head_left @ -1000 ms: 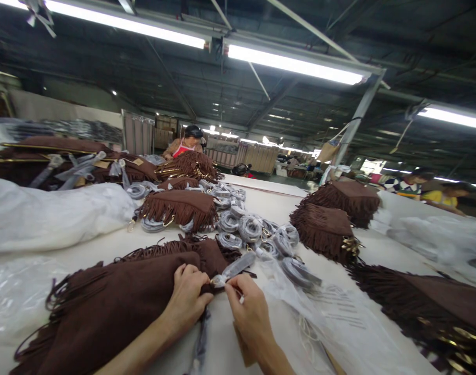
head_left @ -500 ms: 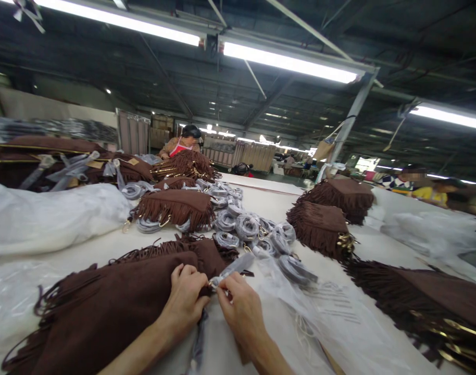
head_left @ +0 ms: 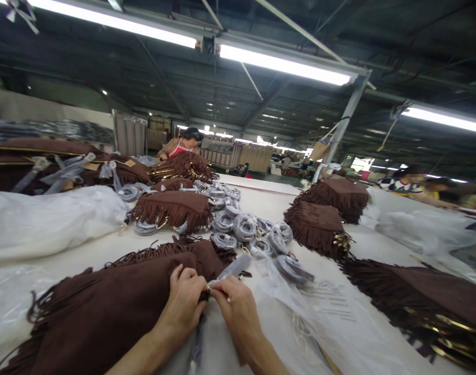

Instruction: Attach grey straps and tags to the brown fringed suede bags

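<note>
A brown fringed suede bag (head_left: pixel 105 312) lies on the white table at the lower left. My left hand (head_left: pixel 185 297) is closed on the bag's right edge, thumb and fingers pinching it. Against its fingertips, my right hand (head_left: pixel 234 302) pinches a small metal piece; its exact kind is hidden by the fingers. A plastic-wrapped grey strap (head_left: pixel 234 266) runs up from behind the right fingers. Another wrapped dark strip (head_left: pixel 198 344) hangs below, between the hands.
Coiled plastic-wrapped straps (head_left: pixel 245 228) lie beyond my hands. Fringed bags (head_left: pixel 175 208) are stacked behind, with more bags (head_left: pixel 316 224) at right. Clear plastic bags (head_left: pixel 332 307) lie beside my right forearm. A co-worker (head_left: pixel 182 143) is across the table.
My right fingertips have moved slightly left, closer against the left hand's fingers at the metal piece. The view has shifted a little. The brown bag stays in place.
</note>
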A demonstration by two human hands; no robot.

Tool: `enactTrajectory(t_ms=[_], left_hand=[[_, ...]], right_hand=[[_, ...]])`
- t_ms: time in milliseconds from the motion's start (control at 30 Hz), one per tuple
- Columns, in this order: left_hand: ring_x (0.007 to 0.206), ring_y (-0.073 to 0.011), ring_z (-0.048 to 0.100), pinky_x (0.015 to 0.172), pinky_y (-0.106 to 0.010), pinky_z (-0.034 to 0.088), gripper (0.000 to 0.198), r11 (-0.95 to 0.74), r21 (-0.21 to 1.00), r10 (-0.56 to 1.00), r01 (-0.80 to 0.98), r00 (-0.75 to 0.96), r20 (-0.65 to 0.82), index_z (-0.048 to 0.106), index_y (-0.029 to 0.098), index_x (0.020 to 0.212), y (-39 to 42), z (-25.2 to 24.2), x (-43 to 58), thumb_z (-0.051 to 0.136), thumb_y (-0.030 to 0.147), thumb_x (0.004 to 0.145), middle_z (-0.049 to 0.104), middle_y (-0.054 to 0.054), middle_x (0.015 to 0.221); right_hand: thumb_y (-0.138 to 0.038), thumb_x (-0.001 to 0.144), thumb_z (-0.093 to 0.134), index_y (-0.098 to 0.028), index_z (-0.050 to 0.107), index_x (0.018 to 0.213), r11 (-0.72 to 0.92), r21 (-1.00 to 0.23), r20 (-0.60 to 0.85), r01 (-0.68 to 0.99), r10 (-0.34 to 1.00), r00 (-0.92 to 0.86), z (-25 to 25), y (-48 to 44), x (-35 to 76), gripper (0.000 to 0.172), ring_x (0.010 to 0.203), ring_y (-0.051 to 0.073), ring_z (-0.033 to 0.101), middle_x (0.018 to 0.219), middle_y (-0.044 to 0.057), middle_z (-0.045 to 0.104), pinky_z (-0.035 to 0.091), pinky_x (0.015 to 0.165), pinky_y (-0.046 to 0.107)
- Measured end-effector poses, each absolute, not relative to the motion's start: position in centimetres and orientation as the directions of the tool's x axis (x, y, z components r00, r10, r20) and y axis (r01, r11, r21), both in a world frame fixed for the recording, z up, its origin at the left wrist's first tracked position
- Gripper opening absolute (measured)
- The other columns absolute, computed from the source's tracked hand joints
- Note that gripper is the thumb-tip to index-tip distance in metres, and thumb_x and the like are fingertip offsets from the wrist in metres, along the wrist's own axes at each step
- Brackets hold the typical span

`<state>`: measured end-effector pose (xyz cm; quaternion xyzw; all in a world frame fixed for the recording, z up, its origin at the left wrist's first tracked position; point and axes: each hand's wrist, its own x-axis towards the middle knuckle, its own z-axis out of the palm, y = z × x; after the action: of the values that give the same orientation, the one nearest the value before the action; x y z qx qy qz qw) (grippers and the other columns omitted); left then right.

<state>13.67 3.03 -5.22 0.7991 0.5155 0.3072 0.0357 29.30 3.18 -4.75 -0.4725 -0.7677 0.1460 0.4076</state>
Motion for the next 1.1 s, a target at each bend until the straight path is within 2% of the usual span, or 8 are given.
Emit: enactTrajectory(t_ms=[200, 400, 467, 633, 733, 867, 967, 1100], left_hand=[[0.091, -0.0232, 0.05, 0.103, -0.054, 0.024, 0.023, -0.494, 0.352, 0.824, 0.795, 0.299, 0.481, 0.049, 0.021, 0.072, 3.0, -5.6, 13.6, 0.054, 0.003, 0.06, 0.062, 0.0, 0.078], [0.093, -0.0234, 0.051, 0.105, -0.055, 0.023, 0.026, -0.521, 0.328, 0.812, 0.788, 0.339, 0.476, 0.053, 0.022, 0.077, 2.7, -5.7, 13.9, 0.054, 0.001, 0.06, 0.063, 0.0, 0.08], [0.094, -0.024, 0.051, 0.105, -0.055, 0.022, 0.026, -0.515, 0.319, 0.816, 0.795, 0.342, 0.467, 0.053, 0.022, 0.076, 2.7, -5.7, 13.9, 0.055, 0.001, 0.06, 0.063, 0.0, 0.08], [0.097, -0.0239, 0.05, 0.107, -0.055, 0.02, 0.027, -0.525, 0.332, 0.818, 0.784, 0.357, 0.451, 0.052, 0.022, 0.077, 2.7, -5.6, 13.7, 0.056, 0.001, 0.06, 0.064, 0.0, 0.084], [0.1, -0.0234, 0.05, 0.108, -0.056, 0.017, 0.028, -0.516, 0.402, 0.842, 0.756, 0.361, 0.402, 0.055, 0.023, 0.083, 2.5, -4.9, 13.6, 0.057, 0.004, 0.063, 0.064, 0.001, 0.088], [0.1, -0.0215, 0.053, 0.107, -0.056, 0.018, 0.015, -0.445, 0.531, 0.893, 0.721, 0.315, 0.321, 0.058, 0.024, 0.091, 2.0, -3.5, 14.0, 0.055, 0.017, 0.077, 0.065, -0.001, 0.095], [0.095, -0.0203, 0.056, 0.106, -0.054, 0.021, 0.011, -0.409, 0.556, 0.907, 0.724, 0.257, 0.333, 0.061, 0.024, 0.083, 2.0, -3.1, 14.7, 0.049, 0.021, 0.085, 0.067, 0.0, 0.09], [0.088, -0.0197, 0.059, 0.104, -0.05, 0.025, 0.016, -0.406, 0.558, 0.901, 0.724, 0.214, 0.377, 0.06, 0.021, 0.071, 2.6, -3.7, 15.4, 0.05, 0.017, 0.083, 0.067, 0.0, 0.08]], right_hand=[[-0.007, 0.072, 0.061, -0.022, 0.074, 0.096, 0.428, -0.787, 0.384, 0.445, 0.903, -0.191, -4.6, 3.4, 29.2, 0.031, 0.068, 0.018, 0.06, 0.074, 0.0, 0.069, 0.043, 0.066, 0.026], [-0.021, 0.079, 0.06, -0.022, 0.076, 0.081, 0.335, -0.903, 0.26, 0.268, 0.924, -0.28, -4.4, 3.5, 29.4, 0.017, 0.06, 0.015, 0.056, 0.067, 0.0, 0.067, 0.042, 0.058, 0.024], [-0.024, 0.081, 0.058, -0.021, 0.074, 0.076, 0.337, -0.908, 0.265, 0.25, 0.922, -0.281, -4.4, 3.5, 29.4, 0.017, 0.058, 0.015, 0.056, 0.065, -0.001, 0.066, 0.042, 0.058, 0.024], [-0.024, 0.082, 0.057, -0.02, 0.064, 0.067, 0.447, -0.843, 0.423, 0.298, 0.895, -0.145, -4.5, 3.8, 29.3, 0.017, 0.068, 0.016, 0.053, 0.068, 0.0, 0.059, 0.041, 0.064, 0.026], [-0.033, 0.082, 0.058, -0.02, 0.061, 0.069, 0.359, -0.911, 0.354, 0.202, 0.933, -0.063, -4.5, 4.2, 29.7, 0.019, 0.061, 0.014, 0.049, 0.063, -0.003, 0.054, 0.039, 0.058, 0.024], [-0.037, 0.08, 0.061, -0.019, 0.06, 0.068, 0.282, -0.955, 0.272, 0.097, 0.957, -0.099, -4.6, 4.5, 30.1, 0.021, 0.053, 0.012, 0.044, 0.056, -0.005, 0.048, 0.035, 0.053, 0.023], [-0.035, 0.081, 0.06, -0.019, 0.06, 0.068, 0.292, -0.955, 0.284, 0.054, 0.95, -0.131, -4.6, 4.3, 29.8, 0.02, 0.057, 0.013, 0.048, 0.059, -0.004, 0.051, 0.038, 0.056, 0.024], [-0.033, 0.081, 0.059, -0.019, 0.06, 0.068, 0.316, -0.948, 0.307, 0.044, 0.941, -0.142, -4.2, 4.0, 29.6, 0.019, 0.059, 0.014, 0.051, 0.061, -0.003, 0.054, 0.041, 0.059, 0.024]])
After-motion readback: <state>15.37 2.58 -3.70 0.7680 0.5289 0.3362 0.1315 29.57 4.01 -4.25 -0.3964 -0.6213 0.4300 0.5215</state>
